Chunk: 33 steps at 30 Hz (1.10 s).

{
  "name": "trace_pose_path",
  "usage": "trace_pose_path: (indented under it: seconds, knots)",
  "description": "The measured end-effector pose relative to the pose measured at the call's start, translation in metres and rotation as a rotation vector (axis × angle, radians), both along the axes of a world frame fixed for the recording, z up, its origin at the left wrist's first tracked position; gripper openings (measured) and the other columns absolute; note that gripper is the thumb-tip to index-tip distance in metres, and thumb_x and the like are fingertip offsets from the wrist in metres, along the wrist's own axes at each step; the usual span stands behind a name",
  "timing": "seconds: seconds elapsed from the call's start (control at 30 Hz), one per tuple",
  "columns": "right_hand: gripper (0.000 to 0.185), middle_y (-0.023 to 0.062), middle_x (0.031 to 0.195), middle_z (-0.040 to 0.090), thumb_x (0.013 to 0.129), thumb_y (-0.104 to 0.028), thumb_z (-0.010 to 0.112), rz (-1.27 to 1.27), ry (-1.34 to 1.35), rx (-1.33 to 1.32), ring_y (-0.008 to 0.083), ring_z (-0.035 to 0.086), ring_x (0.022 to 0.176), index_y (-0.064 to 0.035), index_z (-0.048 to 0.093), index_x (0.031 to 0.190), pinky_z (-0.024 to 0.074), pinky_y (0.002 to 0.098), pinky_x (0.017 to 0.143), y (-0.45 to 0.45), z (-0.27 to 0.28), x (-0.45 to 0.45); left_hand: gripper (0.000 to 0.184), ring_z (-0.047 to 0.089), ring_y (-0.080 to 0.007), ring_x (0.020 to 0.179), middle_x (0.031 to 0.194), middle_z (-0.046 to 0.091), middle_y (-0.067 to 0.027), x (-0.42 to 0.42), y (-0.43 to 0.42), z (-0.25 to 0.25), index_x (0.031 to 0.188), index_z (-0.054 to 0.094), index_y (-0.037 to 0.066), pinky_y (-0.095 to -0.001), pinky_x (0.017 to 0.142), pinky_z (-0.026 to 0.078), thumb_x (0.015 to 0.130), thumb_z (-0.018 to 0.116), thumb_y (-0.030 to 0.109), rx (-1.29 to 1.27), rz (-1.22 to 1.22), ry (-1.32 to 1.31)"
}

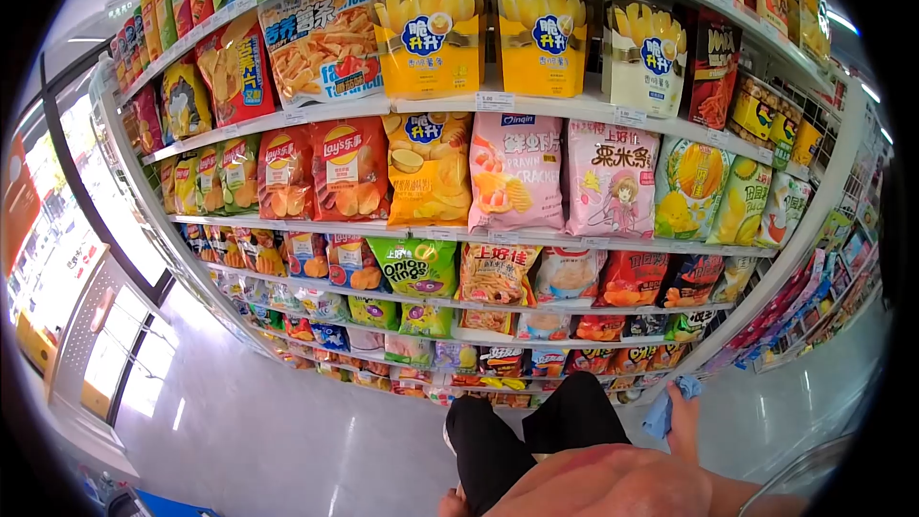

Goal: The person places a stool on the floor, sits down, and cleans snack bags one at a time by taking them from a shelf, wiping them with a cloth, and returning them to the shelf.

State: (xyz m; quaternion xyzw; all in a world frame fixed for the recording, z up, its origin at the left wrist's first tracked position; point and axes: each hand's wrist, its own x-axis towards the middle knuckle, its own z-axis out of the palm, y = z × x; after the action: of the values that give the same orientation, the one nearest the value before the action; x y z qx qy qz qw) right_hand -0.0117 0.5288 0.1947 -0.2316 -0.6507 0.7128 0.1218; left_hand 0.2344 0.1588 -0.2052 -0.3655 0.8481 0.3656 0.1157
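At the lower right, my right hand (pixel 683 424) hangs beside my leg, its fingers closed around a light blue cloth (pixel 660 415). One end of the cloth sticks out above the hand, and the rest droops to its left. My left hand (pixel 452 503) shows only in part at the bottom edge, low beside my other leg. Its fingers are mostly hidden, so whether it holds anything cannot be made out. Both hands are apart from the snack shelves in front of me.
A tall shelf unit carries rows of snack bags, among them yellow pouches (pixel 429 43), a pink prawn cracker bag (pixel 517 172) and a green onion rings bag (pixel 414 266). Price tags line the shelf edges. Grey floor (pixel 239 421) lies below; glass doors (pixel 124 354) stand left.
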Motion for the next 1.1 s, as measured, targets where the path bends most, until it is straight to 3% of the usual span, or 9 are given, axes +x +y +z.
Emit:
trace_pose_path:
  seconds: [0.27,0.43,0.53,0.6,0.7,0.8,0.97,1.03,1.1]
  knots:
    - [0.035,0.0035,0.102,0.064,0.088,-0.014,0.078,0.137,-0.115,0.146,0.0149,0.062,0.094,-0.0075,0.059,0.116,0.0522,0.0333,0.08,-0.069,0.061,-0.012,0.051,0.066,-0.0488,0.101,0.101,0.07,-0.0291,-0.012,-0.012,-0.019,0.105,0.066,0.003,-0.0568,0.087,0.052,0.1,0.047,0.051,0.022,0.017,-0.054]
    - [0.036,0.0027,0.101,0.064,0.088,-0.019,0.079,0.326,-0.079,-0.115,0.0145,0.062,0.093,-0.0096,0.059,0.116,0.0521,0.0323,0.079,-0.074,-0.013,-0.049,0.049,0.065,-0.0493,0.103,0.103,0.07,-0.0296,0.021,0.004,-0.037,0.106,0.066,0.003,-0.0572,0.088,0.051,0.101,0.046,0.047,0.061,0.006,-0.064]
    - [0.035,0.002,0.1,0.063,0.088,-0.02,0.079,0.193,-0.088,-0.254,0.0147,0.062,0.09,-0.0107,0.059,0.116,0.0518,0.0318,0.077,-0.089,-0.015,-0.032,0.045,0.064,-0.0504,0.107,0.106,0.069,-0.0308,0.004,-0.015,-0.038,0.108,0.067,0.003,-0.0582,0.091,0.05,0.102,0.045,0.042,0.082,-0.008,0.016]
    - [0.035,0.0006,0.093,0.063,0.087,-0.019,0.079,0.222,-0.096,-0.173,0.0147,0.063,0.085,-0.0116,0.059,0.115,0.052,0.0325,0.074,-0.084,-0.012,-0.01,0.046,0.062,-0.0499,0.112,0.111,0.067,-0.0322,0.007,-0.023,-0.061,0.111,0.066,0.003,-0.0583,0.094,0.049,0.101,0.046,0.044,0.106,0.006,0.015]
    - [0.033,0.0008,0.09,0.062,0.087,-0.019,0.078,0.275,-0.236,-0.036,0.0152,0.063,0.083,-0.0111,0.059,0.113,0.0529,0.0332,0.073,-0.06,-0.007,0.002,0.048,0.061,-0.0499,0.115,0.116,0.066,-0.0329,0.003,-0.023,-0.031,0.118,0.063,0.003,-0.0571,0.098,0.047,0.099,0.051,0.045,0.178,-0.017,-0.035]
    - [0.032,0.001,0.091,0.061,0.087,-0.019,0.078,0.22,-0.247,-0.113,0.0156,0.063,0.083,-0.0109,0.059,0.112,0.0535,0.0334,0.073,-0.029,-0.027,0.002,0.054,0.06,-0.0504,0.116,0.115,0.067,-0.0313,0.004,-0.032,-0.048,0.125,0.06,0.002,-0.0553,0.1,0.047,0.095,0.057,0.047,0.244,-0.05,-0.017]
    - [0.033,0.0015,0.096,0.062,0.087,-0.019,0.078,0.267,-0.124,-0.356,0.0163,0.064,0.085,-0.0111,0.058,0.113,0.0542,0.0337,0.075,0.001,-0.078,-0.022,0.047,0.062,-0.0411,0.111,0.115,0.067,-0.0239,0.001,-0.046,-0.023,0.127,0.061,0.008,-0.0536,0.087,0.053,0.089,0.066,0.035,0.355,-0.06,-0.161]
    - [0.034,0.0015,0.097,0.062,0.087,-0.019,0.079,0.208,-0.258,-0.242,0.0162,0.064,0.086,-0.0109,0.059,0.112,0.0542,0.0339,0.075,-0.022,-0.031,-0.021,0.046,0.063,-0.0373,0.109,0.115,0.066,-0.0209,-0.002,-0.055,-0.012,0.128,0.062,0.01,-0.0529,0.082,0.055,0.087,0.07,0.031,0.434,-0.066,-0.243]
    - [0.034,0.0016,0.097,0.063,0.086,-0.019,0.079,0.226,-0.224,-0.198,0.017,0.065,0.087,-0.0109,0.06,0.113,0.054,0.0338,0.076,-0.022,-0.026,-0.017,0.048,0.064,-0.0336,0.107,0.114,0.066,-0.018,-0.007,-0.069,0.002,0.129,0.063,0.013,-0.0522,0.077,0.058,0.085,0.073,0.026,0.567,-0.057,-0.359]
